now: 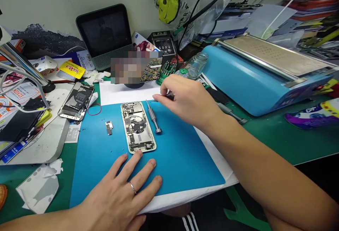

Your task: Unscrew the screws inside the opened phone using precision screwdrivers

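Note:
An opened phone body, its inner parts bare, lies on the blue mat. My left hand rests palm down with fingers spread, one fingertip at the phone's near edge. Above the mat's far side, my right hand is closed in a pinch round a dark thin-tipped tool. The fingers hide most of that tool, so its exact kind is unclear. A grey screwdriver lies just right of the phone. To the left are a small metal-and-black phone part and several tiny screws.
At left, a detached phone screen assembly lies on a white device near a red rubber band. A tablet-like display and a bit holder stand behind. A blue machine occupies the right back, beside a purple packet.

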Tool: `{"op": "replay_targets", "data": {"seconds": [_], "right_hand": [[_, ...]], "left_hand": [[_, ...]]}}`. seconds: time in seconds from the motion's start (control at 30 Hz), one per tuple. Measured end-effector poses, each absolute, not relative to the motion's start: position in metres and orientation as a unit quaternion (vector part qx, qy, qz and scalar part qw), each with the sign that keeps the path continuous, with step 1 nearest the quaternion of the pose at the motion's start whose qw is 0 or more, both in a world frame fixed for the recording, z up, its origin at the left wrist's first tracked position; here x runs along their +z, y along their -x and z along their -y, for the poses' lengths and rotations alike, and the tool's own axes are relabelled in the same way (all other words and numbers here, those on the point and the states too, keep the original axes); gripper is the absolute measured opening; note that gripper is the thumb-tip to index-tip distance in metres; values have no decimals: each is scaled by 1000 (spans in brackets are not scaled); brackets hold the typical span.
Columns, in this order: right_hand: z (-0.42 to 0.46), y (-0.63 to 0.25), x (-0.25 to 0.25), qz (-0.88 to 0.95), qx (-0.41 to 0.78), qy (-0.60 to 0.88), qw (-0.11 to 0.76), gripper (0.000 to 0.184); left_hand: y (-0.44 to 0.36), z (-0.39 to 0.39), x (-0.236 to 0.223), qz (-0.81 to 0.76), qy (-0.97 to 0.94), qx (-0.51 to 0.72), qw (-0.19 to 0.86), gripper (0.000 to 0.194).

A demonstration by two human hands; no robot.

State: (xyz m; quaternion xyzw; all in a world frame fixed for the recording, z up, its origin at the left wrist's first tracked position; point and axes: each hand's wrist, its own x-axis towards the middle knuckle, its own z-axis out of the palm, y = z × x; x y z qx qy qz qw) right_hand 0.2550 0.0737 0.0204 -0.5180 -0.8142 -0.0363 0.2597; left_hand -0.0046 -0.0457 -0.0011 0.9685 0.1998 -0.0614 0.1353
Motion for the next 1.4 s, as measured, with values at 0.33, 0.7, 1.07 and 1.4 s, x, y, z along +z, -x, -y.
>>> {"op": "replay_targets", "data": {"seconds": [0.33,0.7,1.07,1.4], "right_hand": [[-67,-254,20,824,-2,534,189,9],[-61,-252,17,836,2,528,151,27],[-62,-244,12,850,42,517,95,28],[-56,-237,15,868,46,489,69,15]], "left_hand": [[5,48,-6,-202,-970,-65,120,65],[5,45,-3,-203,-969,-70,120,63],[6,46,-4,-203,-972,-52,110,64],[4,47,-4,-215,-968,-70,110,65]]}}
